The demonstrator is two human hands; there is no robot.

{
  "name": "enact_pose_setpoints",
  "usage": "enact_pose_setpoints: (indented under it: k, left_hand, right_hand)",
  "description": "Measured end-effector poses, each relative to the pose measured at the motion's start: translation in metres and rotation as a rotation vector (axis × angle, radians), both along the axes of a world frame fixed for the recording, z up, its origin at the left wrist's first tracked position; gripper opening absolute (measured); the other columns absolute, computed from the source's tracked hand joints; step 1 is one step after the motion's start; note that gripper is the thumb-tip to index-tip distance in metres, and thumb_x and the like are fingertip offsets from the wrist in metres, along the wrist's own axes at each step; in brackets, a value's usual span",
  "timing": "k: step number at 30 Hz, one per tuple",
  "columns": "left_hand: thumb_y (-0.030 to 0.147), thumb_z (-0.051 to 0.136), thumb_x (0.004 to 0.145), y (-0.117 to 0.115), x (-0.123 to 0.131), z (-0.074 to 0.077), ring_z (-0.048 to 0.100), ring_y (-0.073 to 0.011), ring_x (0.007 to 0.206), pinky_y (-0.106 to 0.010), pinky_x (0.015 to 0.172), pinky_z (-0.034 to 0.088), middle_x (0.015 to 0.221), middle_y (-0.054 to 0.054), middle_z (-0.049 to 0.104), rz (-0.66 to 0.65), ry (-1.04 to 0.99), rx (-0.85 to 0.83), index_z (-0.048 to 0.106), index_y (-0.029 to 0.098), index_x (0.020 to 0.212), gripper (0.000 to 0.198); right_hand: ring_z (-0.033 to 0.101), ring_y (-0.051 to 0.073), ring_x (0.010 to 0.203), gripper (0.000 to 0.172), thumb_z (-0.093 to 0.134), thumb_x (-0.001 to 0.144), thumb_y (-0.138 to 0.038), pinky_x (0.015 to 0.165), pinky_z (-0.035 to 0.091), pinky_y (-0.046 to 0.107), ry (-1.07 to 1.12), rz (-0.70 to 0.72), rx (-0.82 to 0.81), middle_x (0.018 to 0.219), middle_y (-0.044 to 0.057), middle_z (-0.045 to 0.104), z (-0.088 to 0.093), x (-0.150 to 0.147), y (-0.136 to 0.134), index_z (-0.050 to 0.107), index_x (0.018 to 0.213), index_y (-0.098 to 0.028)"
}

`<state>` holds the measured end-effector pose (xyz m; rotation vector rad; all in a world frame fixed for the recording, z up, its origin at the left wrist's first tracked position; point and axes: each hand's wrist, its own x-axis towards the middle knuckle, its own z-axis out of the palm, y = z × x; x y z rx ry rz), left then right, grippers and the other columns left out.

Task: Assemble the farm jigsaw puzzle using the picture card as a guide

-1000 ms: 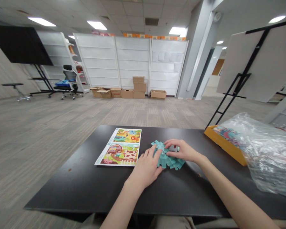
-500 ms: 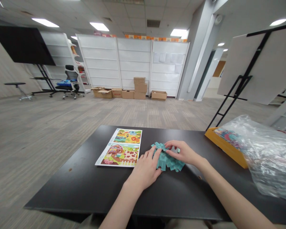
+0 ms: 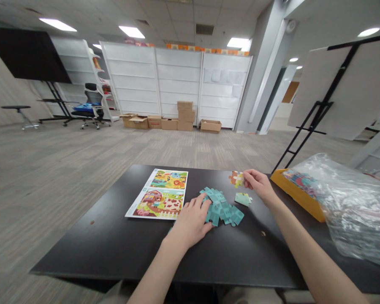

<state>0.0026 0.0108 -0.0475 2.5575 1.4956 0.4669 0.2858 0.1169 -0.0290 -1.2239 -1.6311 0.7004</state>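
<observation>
A heap of teal-backed puzzle pieces [image 3: 222, 207] lies on the black table [image 3: 120, 245]. My left hand [image 3: 191, 219] rests flat on the heap's left side, fingers spread. My right hand [image 3: 258, 182] is raised to the right of the heap and pinches one puzzle piece [image 3: 236, 178], picture side showing orange and yellow. Another single piece [image 3: 243, 198] lies face up just below that hand. A colourful picture sheet [image 3: 161, 194] with animal and farm scenes lies left of the heap.
A yellow box [image 3: 296, 192] of puzzle pieces sits at the table's right, partly under a crumpled clear plastic bag [image 3: 348, 202]. A black easel [image 3: 313, 116] with a white board stands behind it. Cardboard boxes [image 3: 185, 115], an office chair [image 3: 90, 105] and white shelving stand far off.
My right hand lifted off the heap and moved up and right with one piece pinched in it. A second piece now lies apart from the heap. My left hand stayed put.
</observation>
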Motion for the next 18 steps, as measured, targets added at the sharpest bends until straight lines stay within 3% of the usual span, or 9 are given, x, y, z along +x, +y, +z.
enact_pose_setpoints:
  k: [4, 7, 11, 14, 16, 18]
  left_hand:
    - [0.032, 0.069, 0.087, 0.0, -0.001, 0.001, 0.047, -0.0316, 0.137, -0.048, 0.109, 0.044, 0.155, -0.013, 0.043, -0.009, -0.018, 0.029, 0.05, 0.022, 0.13, 0.048]
    - [0.032, 0.069, 0.087, 0.0, -0.001, 0.002, 0.047, -0.031, 0.137, -0.048, 0.11, 0.043, 0.154, -0.011, 0.045, -0.016, -0.055, 0.048, 0.051, 0.024, 0.13, 0.047]
    - [0.033, 0.069, 0.087, 0.001, 0.0, 0.001, 0.047, -0.0306, 0.138, -0.049, 0.112, 0.042, 0.152, -0.011, 0.048, -0.031, -0.106, 0.067, 0.052, 0.024, 0.132, 0.049]
    - [0.034, 0.071, 0.086, 0.001, 0.002, 0.0, 0.049, -0.0304, 0.136, -0.048, 0.113, 0.041, 0.149, -0.011, 0.051, -0.049, -0.201, 0.104, 0.053, 0.023, 0.133, 0.052]
    - [0.035, 0.073, 0.085, 0.0, 0.004, 0.002, 0.052, -0.0294, 0.131, -0.046, 0.112, 0.042, 0.144, -0.011, 0.055, -0.061, -0.309, 0.12, 0.055, 0.022, 0.131, 0.051]
    - [0.038, 0.075, 0.084, -0.001, 0.007, 0.006, 0.056, -0.0275, 0.125, -0.043, 0.11, 0.044, 0.135, -0.01, 0.061, -0.072, -0.458, 0.106, 0.058, 0.022, 0.127, 0.049]
  right_hand:
    - [0.048, 0.011, 0.049, 0.054, 0.065, 0.078, -0.07, 0.049, 0.037, 0.024, -0.16, 0.192, -0.281, 0.053, -0.004, 0.054, -0.005, 0.025, 0.007, 0.063, 0.078, -0.017]
    - [0.052, 0.013, 0.049, 0.053, 0.065, 0.077, -0.068, 0.051, 0.041, 0.026, -0.321, 0.267, -0.371, 0.052, -0.002, 0.057, -0.016, 0.035, 0.01, 0.065, 0.074, -0.016]
    - [0.058, 0.016, 0.056, 0.045, 0.064, 0.08, -0.061, 0.054, 0.044, 0.027, -0.544, 0.194, -0.283, 0.061, 0.003, 0.068, -0.023, 0.039, 0.013, 0.071, 0.075, -0.016]
    - [0.059, 0.017, 0.059, 0.039, 0.065, 0.08, -0.056, 0.058, 0.044, 0.028, -0.619, 0.092, -0.135, 0.066, 0.004, 0.07, -0.018, 0.036, 0.011, 0.073, 0.078, -0.018]
    - [0.056, 0.015, 0.059, 0.039, 0.068, 0.08, -0.056, 0.057, 0.043, 0.028, -0.526, 0.097, -0.085, 0.069, 0.003, 0.069, -0.012, 0.027, 0.007, 0.073, 0.084, -0.018]
    - [0.054, 0.014, 0.058, 0.043, 0.072, 0.079, -0.058, 0.055, 0.042, 0.026, -0.31, 0.213, -0.132, 0.072, 0.002, 0.067, -0.006, 0.012, -0.001, 0.072, 0.095, -0.017]
